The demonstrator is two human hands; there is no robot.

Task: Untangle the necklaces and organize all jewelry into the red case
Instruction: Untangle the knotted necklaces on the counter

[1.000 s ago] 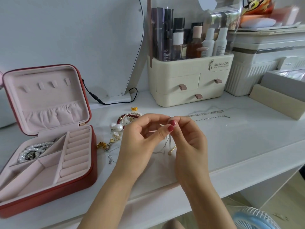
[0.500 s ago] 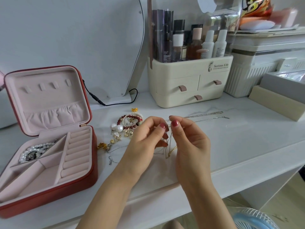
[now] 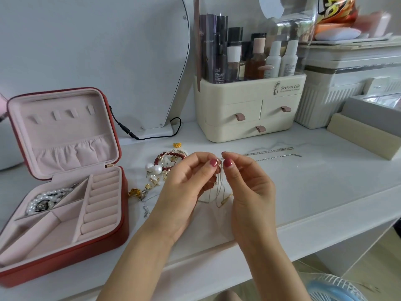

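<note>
The red case (image 3: 102, 242) lies open at the left, with a pearl piece (image 3: 46, 200) in its back left compartment. My left hand (image 3: 184, 187) and my right hand (image 3: 249, 185) are raised over the middle of the white table, each pinching the top of a tangle of thin gold necklaces (image 3: 220, 192) that hangs down between them. A red bead bracelet (image 3: 171, 158), pearl earrings (image 3: 153, 168) and small gold pieces (image 3: 138, 192) lie in a heap left of my hands. Two silver chains (image 3: 273, 154) stretch across the table behind my right hand.
A cream cosmetics organiser (image 3: 249, 111) with drawers stands at the back. A mirror with a black cable (image 3: 152, 135) leans behind the case. White boxes (image 3: 347, 94) crowd the right back corner. A blue fan (image 3: 338, 287) sits below the table's front edge.
My fingertips have parted slightly and moved a little away from me, still pinching the gold tangle. The hanging strands have shifted with them.
</note>
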